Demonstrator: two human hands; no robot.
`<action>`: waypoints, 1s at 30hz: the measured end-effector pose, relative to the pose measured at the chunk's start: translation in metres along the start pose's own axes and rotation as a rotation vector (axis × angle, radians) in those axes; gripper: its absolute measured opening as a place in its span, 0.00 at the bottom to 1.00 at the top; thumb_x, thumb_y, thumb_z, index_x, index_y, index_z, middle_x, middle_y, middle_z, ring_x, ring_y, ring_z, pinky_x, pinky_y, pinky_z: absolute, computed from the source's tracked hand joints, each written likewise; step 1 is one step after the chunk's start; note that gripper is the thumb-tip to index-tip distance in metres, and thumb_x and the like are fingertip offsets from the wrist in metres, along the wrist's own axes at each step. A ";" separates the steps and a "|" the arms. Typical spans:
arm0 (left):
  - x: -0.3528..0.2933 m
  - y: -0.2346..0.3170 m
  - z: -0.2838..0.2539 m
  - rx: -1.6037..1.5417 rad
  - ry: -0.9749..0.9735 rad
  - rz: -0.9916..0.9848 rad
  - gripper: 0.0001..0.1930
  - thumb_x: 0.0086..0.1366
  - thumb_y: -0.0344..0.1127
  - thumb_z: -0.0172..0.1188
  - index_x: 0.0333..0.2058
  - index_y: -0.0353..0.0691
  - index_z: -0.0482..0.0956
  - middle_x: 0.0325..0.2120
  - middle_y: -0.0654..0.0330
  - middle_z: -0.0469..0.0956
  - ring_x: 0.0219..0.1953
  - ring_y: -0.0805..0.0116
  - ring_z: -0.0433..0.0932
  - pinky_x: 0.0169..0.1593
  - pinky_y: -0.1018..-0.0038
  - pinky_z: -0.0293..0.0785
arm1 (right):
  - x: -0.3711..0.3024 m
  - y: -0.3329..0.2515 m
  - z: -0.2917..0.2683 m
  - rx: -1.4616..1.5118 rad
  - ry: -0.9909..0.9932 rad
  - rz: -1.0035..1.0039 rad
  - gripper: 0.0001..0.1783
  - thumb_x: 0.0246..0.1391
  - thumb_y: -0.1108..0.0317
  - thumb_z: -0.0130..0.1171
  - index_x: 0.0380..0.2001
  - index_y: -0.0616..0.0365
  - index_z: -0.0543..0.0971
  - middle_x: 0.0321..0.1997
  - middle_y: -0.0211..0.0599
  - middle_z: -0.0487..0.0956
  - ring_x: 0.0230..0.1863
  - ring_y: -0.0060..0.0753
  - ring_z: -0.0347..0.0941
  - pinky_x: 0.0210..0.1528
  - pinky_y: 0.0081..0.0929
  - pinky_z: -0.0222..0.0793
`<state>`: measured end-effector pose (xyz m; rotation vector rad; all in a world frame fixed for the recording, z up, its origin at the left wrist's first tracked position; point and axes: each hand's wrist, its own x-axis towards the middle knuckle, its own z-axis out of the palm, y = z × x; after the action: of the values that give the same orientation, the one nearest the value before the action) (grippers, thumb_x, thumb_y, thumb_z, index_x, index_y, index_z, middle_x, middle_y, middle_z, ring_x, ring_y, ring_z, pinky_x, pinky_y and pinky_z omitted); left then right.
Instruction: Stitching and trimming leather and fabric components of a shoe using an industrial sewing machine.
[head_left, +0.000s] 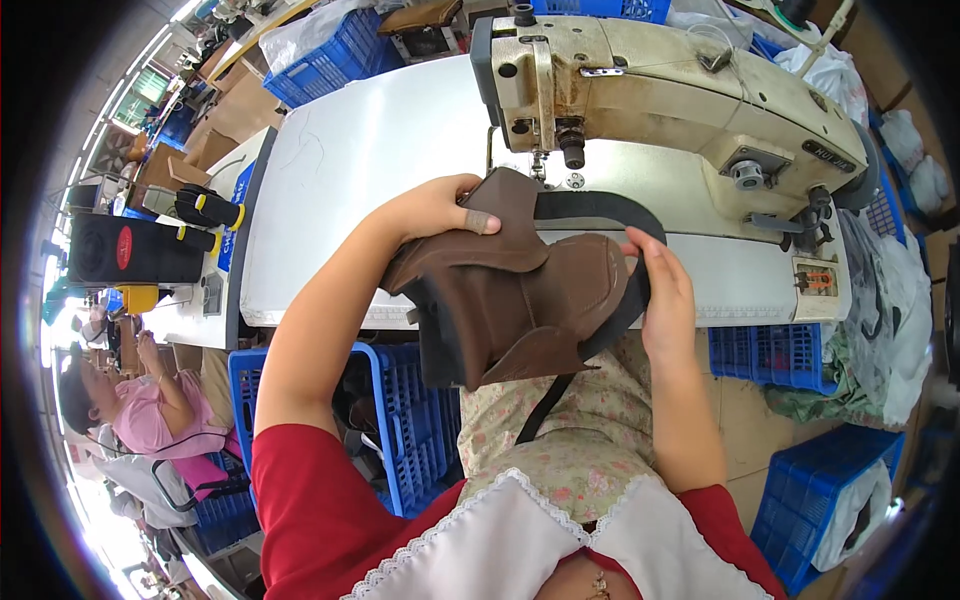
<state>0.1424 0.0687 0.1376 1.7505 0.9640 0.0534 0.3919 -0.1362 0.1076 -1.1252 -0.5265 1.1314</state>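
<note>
A sewn brown leather piece (500, 300) with curved flaps and a dark lining is held up in front of my body, just on the near side of the sewing machine's needle area. My left hand (435, 212) grips its upper left part, the thumb, wrapped with a strip of tape, lying on top and the other fingers hidden behind. A wide black strap (600, 207) curves from the leather's top round its right side. Closed at that bend, my right hand (665, 290) has its fingers against the strap's outer edge. A thin dark strip (545, 408) hangs below the leather.
The cream sewing machine (680, 100) stands on a white worktable (330, 220). Blue crates stand below the table, such as one by my left arm (400, 440) and one at lower right (800, 490). Another person (165, 405) sits at far left.
</note>
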 end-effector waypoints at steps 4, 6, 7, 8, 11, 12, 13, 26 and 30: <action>-0.024 -0.015 0.004 -0.176 0.046 0.064 0.42 0.50 0.55 0.75 0.55 0.28 0.72 0.45 0.51 0.79 0.47 0.65 0.78 0.53 0.69 0.73 | -0.011 0.031 -0.025 -0.335 0.008 -0.043 0.16 0.65 0.75 0.51 0.54 0.63 0.76 0.45 0.39 0.79 0.35 0.27 0.77 0.41 0.24 0.74; -0.046 -0.025 0.004 -0.252 0.043 0.095 0.42 0.49 0.55 0.75 0.54 0.28 0.73 0.44 0.54 0.79 0.46 0.66 0.78 0.52 0.71 0.73 | -0.006 0.032 -0.049 -0.606 0.077 -0.251 0.17 0.62 0.77 0.51 0.53 0.61 0.77 0.46 0.41 0.80 0.35 0.29 0.77 0.42 0.25 0.73; -0.060 -0.030 0.003 -0.339 0.050 0.135 0.42 0.48 0.56 0.76 0.52 0.29 0.74 0.43 0.56 0.79 0.45 0.68 0.78 0.50 0.72 0.74 | 0.003 0.023 -0.054 -0.846 0.143 -0.337 0.17 0.60 0.77 0.52 0.52 0.61 0.78 0.46 0.43 0.80 0.37 0.33 0.78 0.45 0.26 0.73; -0.072 -0.034 0.001 -0.397 0.043 0.131 0.43 0.46 0.59 0.77 0.52 0.31 0.74 0.42 0.61 0.79 0.42 0.71 0.77 0.47 0.75 0.73 | 0.016 0.017 -0.071 -0.956 0.146 -0.398 0.18 0.58 0.77 0.54 0.51 0.60 0.78 0.48 0.46 0.79 0.40 0.39 0.78 0.47 0.29 0.73; -0.088 -0.063 0.011 -0.606 0.183 0.256 0.47 0.42 0.61 0.78 0.53 0.32 0.72 0.42 0.61 0.79 0.42 0.73 0.78 0.46 0.76 0.74 | 0.044 0.000 -0.087 -1.028 0.123 -0.501 0.21 0.53 0.75 0.57 0.52 0.55 0.80 0.55 0.55 0.75 0.55 0.57 0.72 0.58 0.36 0.68; -0.090 -0.043 0.022 -0.665 0.209 0.277 0.49 0.40 0.61 0.79 0.54 0.32 0.71 0.40 0.63 0.78 0.41 0.74 0.78 0.45 0.77 0.75 | 0.051 0.003 -0.095 -1.168 0.204 -0.627 0.23 0.54 0.74 0.58 0.54 0.48 0.80 0.62 0.58 0.69 0.62 0.58 0.67 0.64 0.39 0.63; -0.087 -0.033 0.030 -0.667 0.201 0.282 0.49 0.40 0.61 0.79 0.54 0.32 0.71 0.40 0.63 0.78 0.41 0.74 0.78 0.45 0.77 0.75 | 0.050 0.004 -0.105 -1.174 0.212 -0.629 0.23 0.54 0.74 0.58 0.54 0.48 0.80 0.62 0.58 0.69 0.62 0.58 0.67 0.64 0.39 0.63; -0.129 0.023 0.095 -0.008 0.316 0.234 0.31 0.52 0.50 0.73 0.49 0.34 0.78 0.39 0.55 0.82 0.44 0.64 0.80 0.50 0.68 0.74 | -0.072 0.031 0.008 -0.530 -0.956 0.213 0.18 0.61 0.68 0.57 0.54 0.60 0.77 0.52 0.42 0.81 0.52 0.35 0.77 0.57 0.34 0.70; -0.113 0.036 0.114 0.114 0.226 0.363 0.28 0.53 0.52 0.71 0.46 0.37 0.80 0.36 0.49 0.82 0.39 0.56 0.81 0.45 0.65 0.75 | -0.070 0.058 0.006 -0.414 -1.088 0.373 0.19 0.62 0.67 0.57 0.55 0.61 0.76 0.52 0.40 0.81 0.52 0.33 0.77 0.57 0.32 0.71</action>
<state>0.1414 -0.0933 0.1656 2.0395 0.8087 0.4443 0.3342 -0.1966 0.0712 -0.8822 -1.4820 2.0139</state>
